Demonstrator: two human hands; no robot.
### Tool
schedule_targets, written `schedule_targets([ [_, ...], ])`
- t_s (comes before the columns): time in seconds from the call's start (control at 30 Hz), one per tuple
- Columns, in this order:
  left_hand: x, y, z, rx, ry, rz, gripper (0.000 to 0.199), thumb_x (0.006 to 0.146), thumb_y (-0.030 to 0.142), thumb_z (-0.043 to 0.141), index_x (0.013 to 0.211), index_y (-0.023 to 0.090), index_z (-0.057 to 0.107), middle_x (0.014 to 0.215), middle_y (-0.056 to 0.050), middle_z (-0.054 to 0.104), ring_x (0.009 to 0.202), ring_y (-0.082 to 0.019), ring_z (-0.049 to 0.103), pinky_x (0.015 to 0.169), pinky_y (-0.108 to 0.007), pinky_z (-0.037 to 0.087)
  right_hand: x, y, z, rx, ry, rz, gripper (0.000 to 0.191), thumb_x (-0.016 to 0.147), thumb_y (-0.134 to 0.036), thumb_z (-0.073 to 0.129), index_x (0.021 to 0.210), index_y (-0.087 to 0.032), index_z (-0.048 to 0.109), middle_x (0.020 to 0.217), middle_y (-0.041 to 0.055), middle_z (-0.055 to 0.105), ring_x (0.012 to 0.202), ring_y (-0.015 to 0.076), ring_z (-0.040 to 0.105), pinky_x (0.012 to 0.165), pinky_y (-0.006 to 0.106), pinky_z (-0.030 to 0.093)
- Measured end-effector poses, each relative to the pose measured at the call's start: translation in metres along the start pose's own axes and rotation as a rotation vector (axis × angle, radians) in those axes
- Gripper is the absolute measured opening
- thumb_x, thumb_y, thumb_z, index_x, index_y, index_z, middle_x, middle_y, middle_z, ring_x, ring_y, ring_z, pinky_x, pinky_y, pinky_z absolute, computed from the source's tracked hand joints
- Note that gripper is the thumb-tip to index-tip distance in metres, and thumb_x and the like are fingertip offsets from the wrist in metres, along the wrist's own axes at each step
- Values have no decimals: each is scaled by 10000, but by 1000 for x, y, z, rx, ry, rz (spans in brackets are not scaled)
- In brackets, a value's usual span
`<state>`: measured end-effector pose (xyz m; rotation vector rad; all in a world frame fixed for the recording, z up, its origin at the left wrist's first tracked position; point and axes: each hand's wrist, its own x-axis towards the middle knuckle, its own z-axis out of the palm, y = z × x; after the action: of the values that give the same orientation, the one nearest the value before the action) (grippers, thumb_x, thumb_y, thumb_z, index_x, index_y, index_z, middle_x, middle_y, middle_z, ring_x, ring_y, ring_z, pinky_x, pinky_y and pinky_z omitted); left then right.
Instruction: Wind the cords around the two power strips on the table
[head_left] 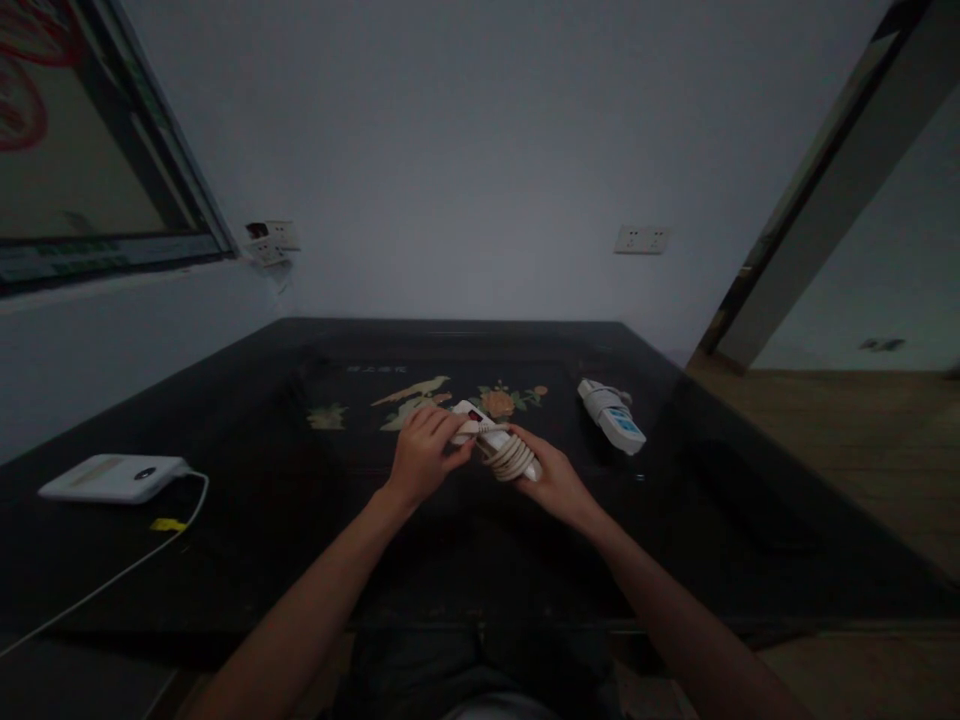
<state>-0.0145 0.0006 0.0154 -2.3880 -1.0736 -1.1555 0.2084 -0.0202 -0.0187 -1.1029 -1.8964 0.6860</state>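
A white power strip (466, 410) with its cord (510, 457) wound around its body is held above the middle of the dark table. My left hand (426, 450) has its fingers closed on the plug end of the cord, near the strip's upper left end. Around the lower right end of the strip, my right hand (553, 475) is wrapped, beside the cord coils. A second white power strip (621, 428), with a pale cord wound round it and blue patches on it, lies on the table to the right.
The dark table (465, 575) bears a bird and flower picture. On its left lie a white device (112, 478) with a white cable (142, 548) and a yellow tag (168, 524). Wall sockets (641, 239) are beyond; a dark flat object (750, 495) lies at right.
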Motion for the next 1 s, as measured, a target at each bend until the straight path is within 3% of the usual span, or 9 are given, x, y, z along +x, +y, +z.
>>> schedule_targets([
  [0.13, 5, -11, -11, 76, 17, 40, 212, 872, 299, 541, 1028, 181, 625, 985, -90, 669, 961, -253, 562, 866, -405, 396, -2, -12, -24, -162, -66, -35, 666, 708, -122, 599, 1346, -254, 463, 1266, 77, 587, 1129, 257, 563, 976, 422, 423],
  [0.27, 9, -24, -13, -49, -15, -103, 259, 893, 299, 504, 1092, 162, 597, 1108, -121, 608, 1069, -256, 520, 932, -429, 385, -6, -23, -51, -182, -233, -87, 624, 695, -98, 614, 1297, -232, 519, 1265, 77, 594, 1146, 264, 551, 996, 425, 408],
  [0.33, 9, -29, -10, -201, -104, -160, 258, 899, 287, 484, 1102, 165, 586, 1150, -123, 588, 1116, -245, 509, 961, -425, 387, -8, -28, -62, -58, -329, -79, 594, 705, -125, 646, 1280, -215, 528, 1261, 77, 597, 1127, 251, 568, 987, 399, 425],
  [0.43, 6, -26, -2, -493, -361, -195, 237, 876, 263, 508, 1080, 176, 591, 1093, -94, 631, 1043, -218, 570, 919, -382, 439, -10, -37, -73, 143, -402, -41, 593, 708, -184, 696, 1274, -206, 518, 1275, 76, 585, 1117, 233, 578, 973, 361, 444],
  [0.57, -1, -4, 4, -783, -669, -156, 317, 834, 222, 549, 1143, 168, 593, 1150, -79, 645, 1029, -203, 594, 918, -324, 444, -1, -54, -80, 183, -299, -38, 625, 667, -222, 732, 1257, -187, 528, 1261, 90, 588, 1124, 250, 567, 989, 374, 425],
  [0.73, 3, 26, -5, -928, -885, -39, 376, 806, 123, 527, 1165, 200, 606, 1118, -50, 665, 1007, -182, 607, 895, -284, 448, 25, -81, -78, 98, -152, -92, 607, 672, -214, 690, 1258, -207, 533, 1234, 73, 602, 1073, 234, 586, 932, 353, 453],
  [0.83, 10, 41, -14, -984, -930, 44, 422, 759, 54, 527, 1144, 203, 615, 1082, -54, 668, 974, -175, 612, 867, -285, 462, 42, -91, -71, -17, -82, -133, 575, 687, -193, 668, 1246, -203, 533, 1178, 59, 630, 1018, 217, 605, 902, 337, 457],
  [0.9, 13, 53, -21, -986, -896, 76, 356, 753, 80, 583, 1079, 211, 641, 1041, -48, 670, 979, -180, 603, 913, -312, 437, 51, -93, -69, -89, -30, -164, 555, 699, -174, 645, 1242, -206, 533, 1174, 54, 635, 1018, 216, 608, 897, 334, 451],
  [1.0, 16, 67, -31, -1053, -773, -77, 160, 763, 250, 683, 910, 195, 647, 934, -40, 670, 950, -188, 599, 955, -356, 400, 59, -88, -71, -214, 77, -152, 564, 697, -148, 620, 1251, -205, 533, 1180, 64, 638, 1022, 231, 613, 880, 342, 454],
])
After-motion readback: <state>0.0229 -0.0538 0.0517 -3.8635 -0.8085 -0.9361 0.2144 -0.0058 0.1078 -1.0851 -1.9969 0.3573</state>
